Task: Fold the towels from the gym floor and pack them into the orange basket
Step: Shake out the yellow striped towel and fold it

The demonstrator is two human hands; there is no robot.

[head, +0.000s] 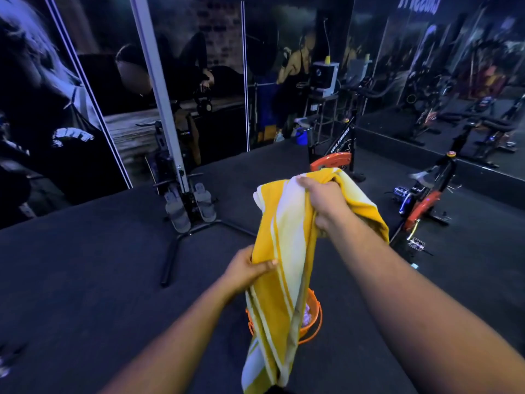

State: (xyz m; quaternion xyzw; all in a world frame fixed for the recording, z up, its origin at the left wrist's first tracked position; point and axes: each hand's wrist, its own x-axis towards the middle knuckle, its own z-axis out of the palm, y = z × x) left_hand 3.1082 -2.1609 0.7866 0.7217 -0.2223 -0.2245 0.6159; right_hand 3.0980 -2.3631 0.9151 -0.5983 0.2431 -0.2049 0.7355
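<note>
our left hand [250,270] pinched the near edge of the yellow-and-white striped terry towel [287,251], which hung bunched over the round orange plastic basket [312,322]; farther out, our right hand [326,203] gripped its top; we judged the trailing tail could snag the basket rim.

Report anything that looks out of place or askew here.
The yellow-and-white towel is not folded: it hangs twisted between the left hand and right hand, its lower part draped in front of the orange basket. Nothing looks spilled or damaged.
</note>
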